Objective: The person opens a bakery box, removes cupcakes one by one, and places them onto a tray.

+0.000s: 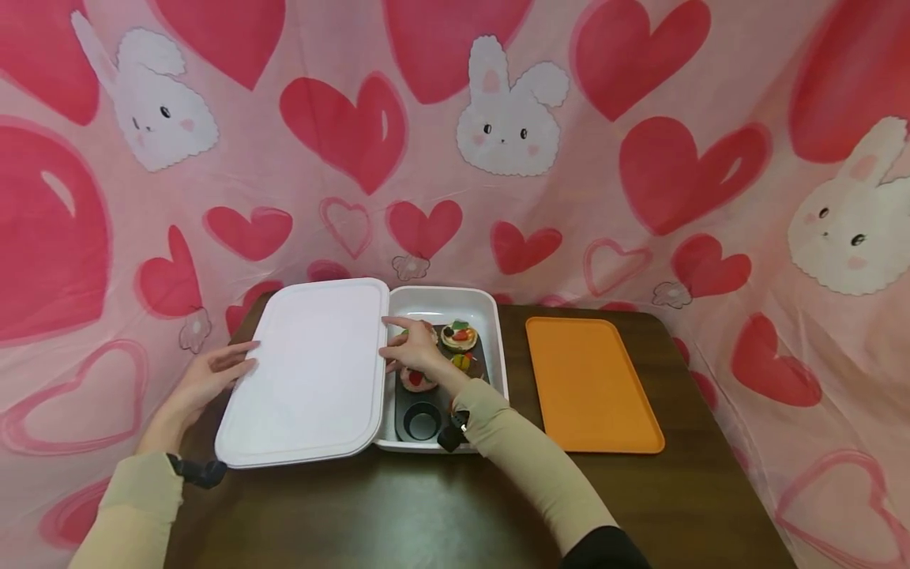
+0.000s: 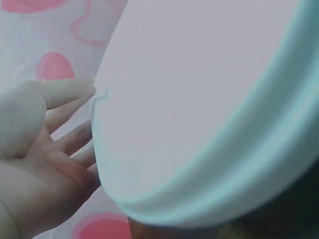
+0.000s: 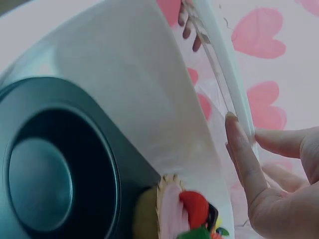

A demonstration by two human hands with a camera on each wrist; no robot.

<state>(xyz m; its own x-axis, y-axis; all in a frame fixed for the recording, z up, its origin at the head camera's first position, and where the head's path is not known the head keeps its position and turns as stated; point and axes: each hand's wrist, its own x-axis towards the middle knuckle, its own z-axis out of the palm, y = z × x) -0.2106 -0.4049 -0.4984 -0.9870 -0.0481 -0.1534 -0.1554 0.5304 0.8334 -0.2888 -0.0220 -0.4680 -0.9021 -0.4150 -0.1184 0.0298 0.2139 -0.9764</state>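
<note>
A large white lid (image 1: 313,371) is tilted over the left of the table, between both hands. My left hand (image 1: 202,383) pinches its left edge, thumb on the near face and fingers behind, as the left wrist view shows. The right hand (image 3: 284,199) pinches the opposite edge between thumb and fingers. Beside the lid stands a white rectangular box (image 1: 500,356), uncovered, holding a dark muffin tin (image 1: 402,407). Several fruit-topped tarts (image 1: 459,336) sit in the tin's cups; a near cup (image 1: 422,423) is bare. The right hand and forearm hide part of the tin.
An orange tray (image 1: 593,387) lies flat on the dark wooden table (image 1: 370,514), to the right of the box. Behind the table and along its sides hangs a pink cloth (image 1: 434,158) printed with hearts and rabbits.
</note>
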